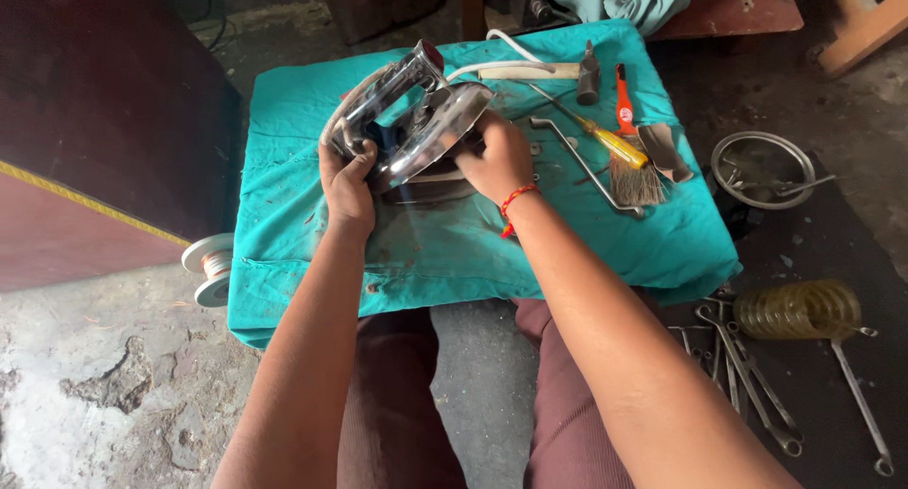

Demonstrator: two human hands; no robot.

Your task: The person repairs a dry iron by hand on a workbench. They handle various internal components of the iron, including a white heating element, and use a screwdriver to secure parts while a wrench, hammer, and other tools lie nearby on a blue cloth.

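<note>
On the teal cloth (312,234) keep your left hand (346,179) clamped on the chrome iron (407,120), right hand (498,158) gripping its 3 o'clock edge steady.

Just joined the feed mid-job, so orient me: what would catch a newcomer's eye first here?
The shiny chrome iron, tilted up over the teal cloth, gripped by the left hand and the right hand. To its right on the cloth lie a hammer, a yellow-handled screwdriver and a brush. Wrenches lie on the floor, lower right.
</note>
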